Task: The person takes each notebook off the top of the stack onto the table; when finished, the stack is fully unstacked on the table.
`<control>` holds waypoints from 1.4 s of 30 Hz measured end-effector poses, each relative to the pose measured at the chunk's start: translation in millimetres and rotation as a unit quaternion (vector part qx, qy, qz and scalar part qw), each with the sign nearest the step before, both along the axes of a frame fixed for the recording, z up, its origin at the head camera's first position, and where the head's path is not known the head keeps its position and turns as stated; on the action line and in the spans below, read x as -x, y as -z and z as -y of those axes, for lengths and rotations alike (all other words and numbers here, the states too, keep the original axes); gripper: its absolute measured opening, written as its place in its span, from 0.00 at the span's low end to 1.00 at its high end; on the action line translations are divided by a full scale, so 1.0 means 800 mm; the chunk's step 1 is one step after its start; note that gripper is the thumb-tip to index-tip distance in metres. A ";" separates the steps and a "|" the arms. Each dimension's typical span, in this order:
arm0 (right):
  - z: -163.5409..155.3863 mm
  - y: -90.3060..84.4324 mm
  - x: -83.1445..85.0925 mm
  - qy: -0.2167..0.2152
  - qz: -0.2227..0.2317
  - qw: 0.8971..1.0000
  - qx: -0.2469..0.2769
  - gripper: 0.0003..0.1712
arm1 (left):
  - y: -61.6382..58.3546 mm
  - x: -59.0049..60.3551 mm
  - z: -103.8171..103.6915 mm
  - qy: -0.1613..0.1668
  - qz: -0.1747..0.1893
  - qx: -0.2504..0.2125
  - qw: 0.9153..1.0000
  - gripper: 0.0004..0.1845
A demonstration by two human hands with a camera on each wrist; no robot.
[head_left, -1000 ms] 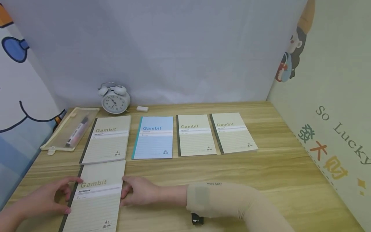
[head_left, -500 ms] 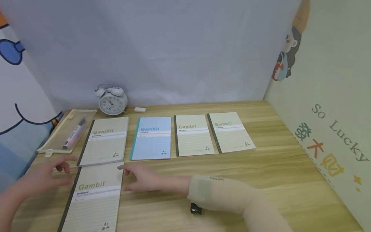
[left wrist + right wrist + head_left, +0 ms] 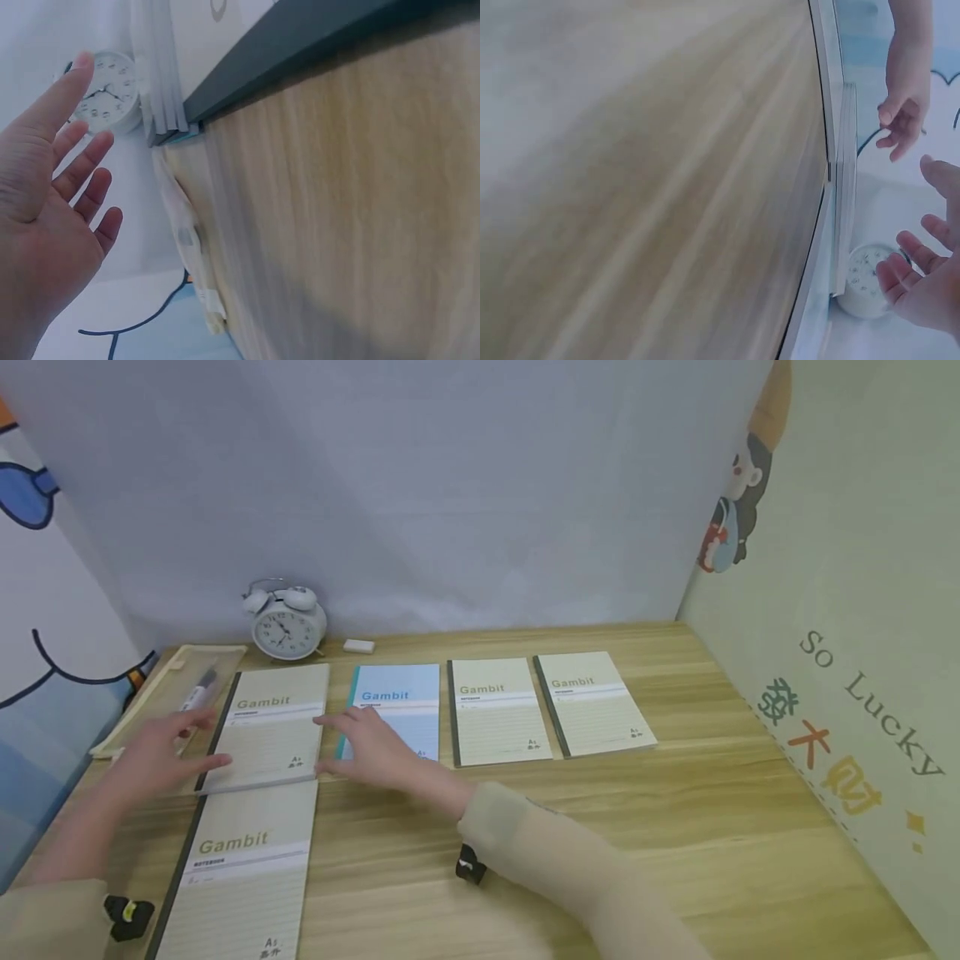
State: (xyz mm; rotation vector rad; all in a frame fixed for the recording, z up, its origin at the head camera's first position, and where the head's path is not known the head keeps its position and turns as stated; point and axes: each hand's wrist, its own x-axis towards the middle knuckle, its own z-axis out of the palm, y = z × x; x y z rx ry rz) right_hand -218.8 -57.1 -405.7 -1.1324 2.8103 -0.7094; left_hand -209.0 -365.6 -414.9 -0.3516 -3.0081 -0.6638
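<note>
Two beige "Gambit" notebooks lie one behind the other at the table's left. The near notebook lies flat with no hand on it. My left hand reaches to the left edge of the far notebook, fingers spread and straight. My right hand is at its right edge, partly over the blue notebook, fingers also spread. In the left wrist view the left hand is open and holds nothing. In the right wrist view the right hand shows loose, open fingers. Whether the fingertips touch the far notebook is unclear.
Two more beige notebooks lie in the row to the right. A white alarm clock and an eraser stand at the back wall. A mesh pencil case with a pen lies far left. Walls close the table in.
Both hands have left the sides of the near notebook and moved forward to either side of the far left notebook. The near notebook stays flat where it was.
</note>
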 end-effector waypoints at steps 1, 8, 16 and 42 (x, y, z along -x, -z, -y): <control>0.001 0.001 0.005 0.003 0.006 1.000 0.007 0.36 | 0.002 0.003 0.001 0.001 -0.002 0.003 1.000 0.41; 0.013 0.015 0.029 0.042 0.078 0.995 0.044 0.38 | 0.015 0.021 0.010 -0.015 0.032 -0.001 0.999 0.51; 0.037 0.038 0.036 0.070 0.106 0.991 0.044 0.44 | 0.029 0.032 0.017 -0.026 0.090 -0.011 0.996 0.57; 0.051 0.043 0.034 0.063 0.080 0.994 -0.047 0.45 | 0.021 0.035 0.020 -0.024 0.139 -0.013 0.990 0.57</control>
